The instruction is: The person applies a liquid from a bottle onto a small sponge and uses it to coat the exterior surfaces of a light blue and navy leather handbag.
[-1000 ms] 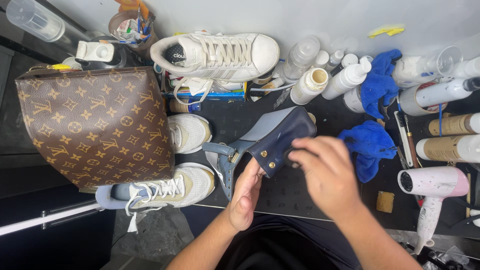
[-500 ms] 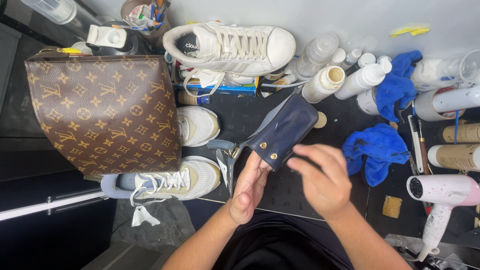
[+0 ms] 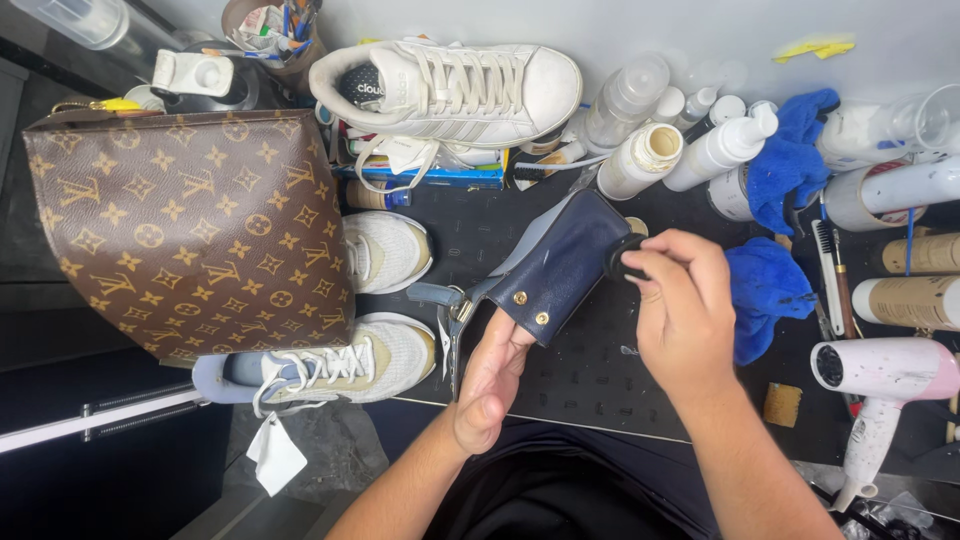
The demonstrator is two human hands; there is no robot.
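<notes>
Now | navy pouch mid-mat, right of brown bag, long axis slanting up-right | left hand fingers clamped on its lower end | right hand nearer upper end, fingers pinched on dark round dauber touching pouch

the big bag stands at your left on the worktop, sneakers just right of it, bottles behind the pouch, hairdryer far right.

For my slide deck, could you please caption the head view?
Left hand steadies a navy leather bag while the right hand presses a small dark applicator against it.
</notes>
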